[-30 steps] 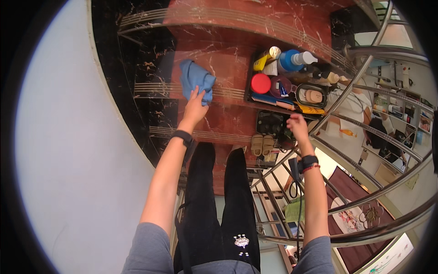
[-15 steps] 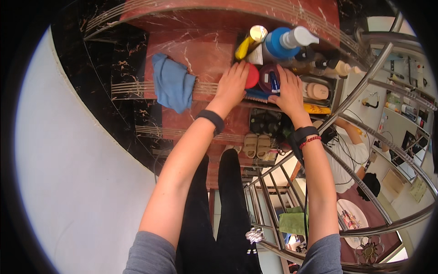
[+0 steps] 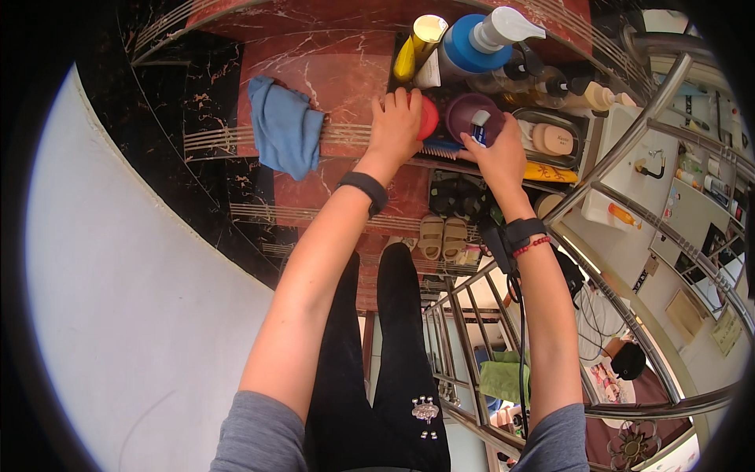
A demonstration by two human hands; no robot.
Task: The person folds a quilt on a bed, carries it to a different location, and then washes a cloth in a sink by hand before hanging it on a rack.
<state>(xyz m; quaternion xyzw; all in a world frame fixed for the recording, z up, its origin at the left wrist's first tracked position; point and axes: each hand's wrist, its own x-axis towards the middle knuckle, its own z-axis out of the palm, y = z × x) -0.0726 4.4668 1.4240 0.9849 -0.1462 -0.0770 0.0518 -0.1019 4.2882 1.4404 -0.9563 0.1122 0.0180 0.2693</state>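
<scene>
Red marble stair tread point(image 3: 330, 71) with black marble border, white curved wall point(image 3: 118, 315) on the left, steel railing point(image 3: 629, 134) closing off the right side; open room only on the bare tread left of the black tray point(image 3: 566, 153), where a crumpled blue cloth point(image 3: 283, 126) hangs over the step edge. Tray is crowded: yellow tube point(image 3: 409, 55), blue bottle with white pump point(image 3: 472, 43), clear bottles, soap in a dish point(image 3: 550, 140), a comb along the front edge. Left hand point(image 3: 397, 122) lies palm down, fingers spread and pointing away from the body, flat over a round red lid point(image 3: 429, 118) at the tray's left front corner; resting on it, not clenched. Right hand point(image 3: 495, 153) is closed in a pinch on a small blue-and-white tube point(image 3: 480, 130), held over a round purple cup point(image 3: 468, 114) just beside the red lid; tube's long axis runs roughly upright, away from the person, its lower end hidden in the fingers. Both forearms reach straight forward, near parallel, black bands on both wrists, a red beaded bracelet on the right. Tan sandals point(image 3: 440, 236) sit on the step below.
</scene>
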